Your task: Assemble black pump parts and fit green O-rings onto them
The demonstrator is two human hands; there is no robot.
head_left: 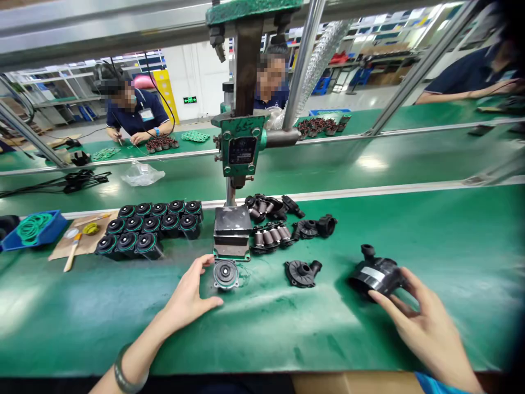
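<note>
My left hand [191, 295], thumb and fingers spread apart, is beside a round motor unit [226, 274] with a green sealing ring. Its fingertips come close to the unit; whether they touch it I cannot tell. The unit sits on the green table in front of a metal block [232, 232] under the press [241, 145]. On the right, my right hand [422, 317] grips a black pump [377, 275] with a pale label and a short spout, thumb and fingers on its near right side. Between the hands lies a black pump cover [302, 272] with a side spout.
Several ringed motor units [150, 224] stand in rows at left. Beyond them are a brush [73, 251] on cardboard and a blue tray [53, 230] of green rings. Brown-wound parts [273, 236] and black covers [308, 228] lie behind the block. Co-workers sit across the bench.
</note>
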